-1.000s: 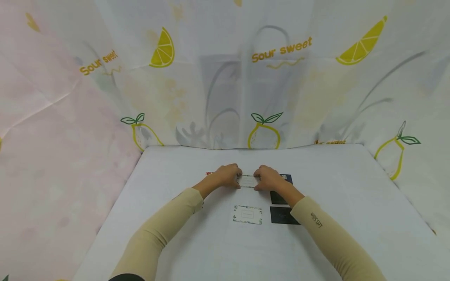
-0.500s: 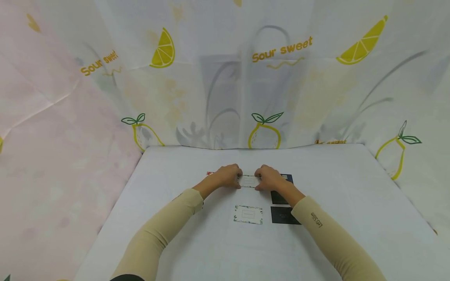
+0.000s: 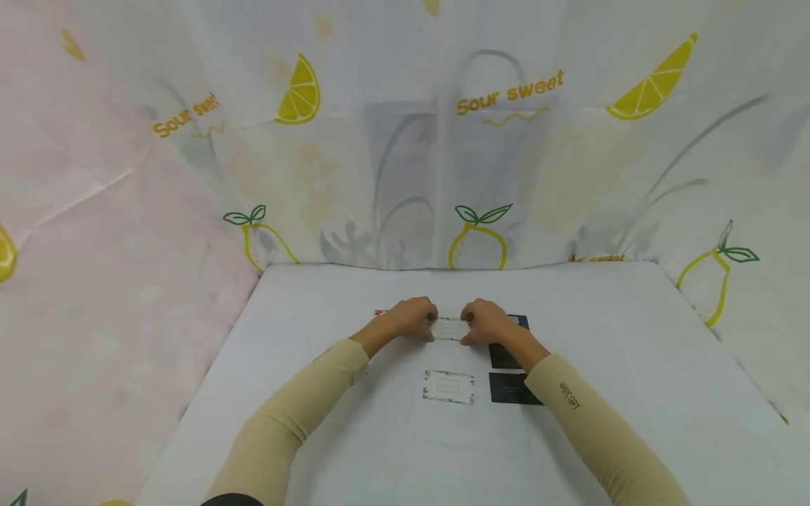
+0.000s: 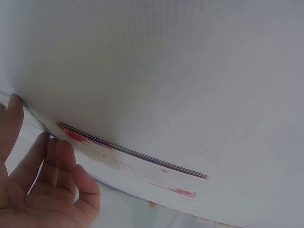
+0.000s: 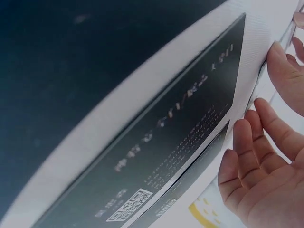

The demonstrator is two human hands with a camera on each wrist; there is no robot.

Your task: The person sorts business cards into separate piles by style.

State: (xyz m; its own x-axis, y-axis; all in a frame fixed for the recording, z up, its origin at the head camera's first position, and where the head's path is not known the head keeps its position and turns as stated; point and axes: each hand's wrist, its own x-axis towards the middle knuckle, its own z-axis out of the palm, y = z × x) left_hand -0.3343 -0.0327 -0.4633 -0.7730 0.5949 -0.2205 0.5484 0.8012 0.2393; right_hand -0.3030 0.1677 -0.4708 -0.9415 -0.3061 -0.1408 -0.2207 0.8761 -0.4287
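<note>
"On the worktop [image 3: 373,457], what is being held?"

"One white card [image 3: 448,329]: the left hand [image 3: 414,318] pinches its left end, the right hand [image 3: 484,322] its right end."

"And what lies around it?"

"A similar card [image 3: 448,387] lies nearer the person, just beside a black card [image 3: 508,388] partly hidden by the right sleeve [image 3: 579,407]; a red-and-white card [image 4: 142,164] lies near the left hand."

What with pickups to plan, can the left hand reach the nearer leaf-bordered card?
Probably yes: only bare table separates the left hand, at the farther card, from the nearer card.
</note>
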